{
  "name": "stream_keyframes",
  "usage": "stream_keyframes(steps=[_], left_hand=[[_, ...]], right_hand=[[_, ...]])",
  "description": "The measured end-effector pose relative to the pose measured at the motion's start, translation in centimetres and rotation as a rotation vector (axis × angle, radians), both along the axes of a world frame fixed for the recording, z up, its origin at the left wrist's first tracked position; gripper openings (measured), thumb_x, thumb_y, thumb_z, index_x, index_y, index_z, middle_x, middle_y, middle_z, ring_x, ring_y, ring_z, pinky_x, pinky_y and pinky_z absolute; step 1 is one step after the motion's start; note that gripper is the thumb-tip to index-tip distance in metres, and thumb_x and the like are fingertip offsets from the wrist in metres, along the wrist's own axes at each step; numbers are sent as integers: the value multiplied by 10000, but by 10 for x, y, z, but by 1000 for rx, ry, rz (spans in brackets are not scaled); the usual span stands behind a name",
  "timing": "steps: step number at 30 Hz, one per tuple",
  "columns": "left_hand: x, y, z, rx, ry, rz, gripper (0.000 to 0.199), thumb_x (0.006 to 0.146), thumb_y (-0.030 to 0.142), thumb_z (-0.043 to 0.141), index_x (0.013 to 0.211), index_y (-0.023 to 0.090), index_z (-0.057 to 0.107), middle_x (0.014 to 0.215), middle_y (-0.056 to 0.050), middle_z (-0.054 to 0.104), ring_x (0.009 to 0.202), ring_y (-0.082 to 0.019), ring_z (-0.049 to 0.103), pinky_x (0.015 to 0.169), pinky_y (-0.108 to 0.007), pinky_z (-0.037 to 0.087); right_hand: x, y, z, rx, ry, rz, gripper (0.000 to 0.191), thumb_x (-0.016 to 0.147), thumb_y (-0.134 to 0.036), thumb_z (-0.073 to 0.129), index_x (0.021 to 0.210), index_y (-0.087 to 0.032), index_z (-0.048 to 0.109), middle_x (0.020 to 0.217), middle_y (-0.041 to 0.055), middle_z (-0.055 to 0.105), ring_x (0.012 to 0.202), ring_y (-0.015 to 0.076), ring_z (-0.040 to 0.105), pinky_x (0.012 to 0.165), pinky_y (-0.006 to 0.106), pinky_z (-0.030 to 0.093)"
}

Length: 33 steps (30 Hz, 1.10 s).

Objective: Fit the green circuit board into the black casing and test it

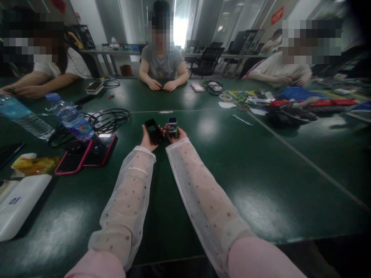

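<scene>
In front of me, over the middle of the green table (203,166), both hands are close together. My left hand (147,141) is closed around a black plastic case (154,133) with a rectangular window near its top. My right hand (180,135) grips a small circuit board with a screen (172,127), its green board showing below the little display. The case and the board are side by side, apart from each other. Some of the fingertips are hidden behind the things they hold.
To the left lie two phones with red edges (100,150), a water bottle (71,117), black cables (111,119) and a white power bank (23,204). Rightward are a metal wrench-like tool (242,120) and heaped wires (240,96). Several people sit around the table.
</scene>
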<state>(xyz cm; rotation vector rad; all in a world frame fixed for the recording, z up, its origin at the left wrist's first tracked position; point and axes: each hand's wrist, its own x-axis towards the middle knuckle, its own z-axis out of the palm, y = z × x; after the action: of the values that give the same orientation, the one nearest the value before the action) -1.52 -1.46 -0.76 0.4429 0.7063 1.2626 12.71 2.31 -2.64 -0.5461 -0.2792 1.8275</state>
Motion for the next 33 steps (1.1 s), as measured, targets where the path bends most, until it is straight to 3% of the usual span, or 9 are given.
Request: stream_keyframes(steps=[5,15,24,33], left_hand=[[-1,-3,4,9,9,-23,767,810,764,221,1047,155,622,851,-95,671,889,-182,647,798,-303,515],[0,-2,3,-30,-4,-36,753,787,789,211,913,169,618,763,-84,657,818,-195,653,736,-327,521],[-3,1,-1,12,-52,-72,827,806,771,205,1090,112,617,684,-86,638,712,-190,628,711,-321,508],[-6,6,-6,-49,-189,-100,749,833,733,220,890,112,635,648,-88,635,626,-195,633,624,-325,525]], right_hand=[[-1,-1,1,1,-3,-11,303,952,-243,336,1091,-132,581,806,50,727,753,152,693,597,253,577],[0,-2,0,23,2,2,314,955,-252,326,1077,-122,585,830,58,727,753,157,697,558,245,567],[-3,-1,-1,-3,0,-35,290,941,-233,370,1075,-87,581,797,77,718,725,153,697,607,253,579],[-1,-6,8,-12,-23,-10,312,959,-242,327,1093,-97,569,759,67,715,685,153,691,532,229,563]])
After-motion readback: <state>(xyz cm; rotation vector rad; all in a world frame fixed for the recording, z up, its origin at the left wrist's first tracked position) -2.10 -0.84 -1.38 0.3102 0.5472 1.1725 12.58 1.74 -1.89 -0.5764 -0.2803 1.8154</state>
